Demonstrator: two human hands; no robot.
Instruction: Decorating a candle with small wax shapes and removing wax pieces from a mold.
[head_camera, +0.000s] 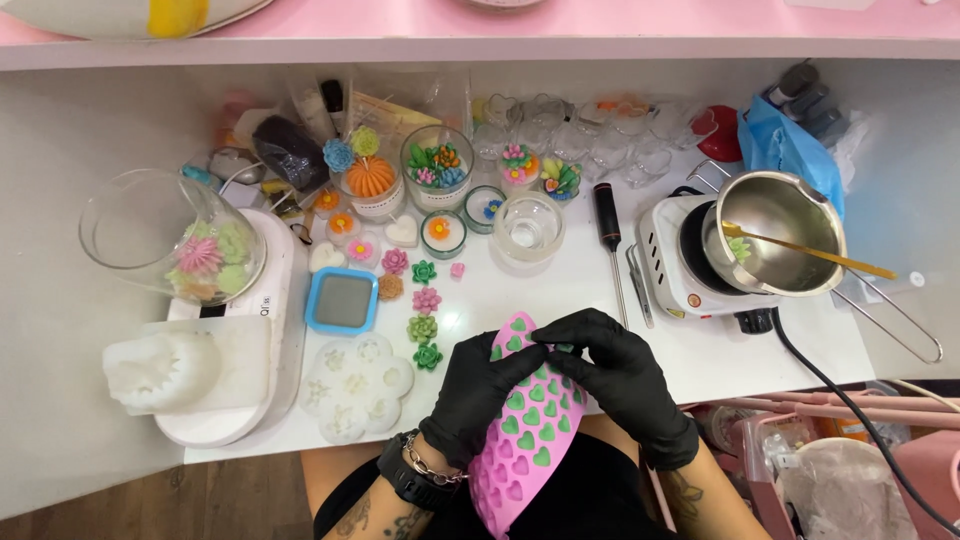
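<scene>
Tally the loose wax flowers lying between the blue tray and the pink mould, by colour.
Pink flowers: 3
Green flowers: 3
Orange-brown flower: 1
Total: 7, all left of the pink mould held by the left hand and right hand.

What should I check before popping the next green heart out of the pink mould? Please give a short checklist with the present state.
1. Both hands on mould: ok; left hand and right hand grip it.
2. Gloves on: ok, both black.
3. Hearts remaining in cavities: ok, many are green; lower ones look empty.
4. Free table space in front: ok, a bare patch lies beyond the mould.
5. Hearts fully hardened: cannot tell.
6. Pot on burner away from hands: ok.
</scene>
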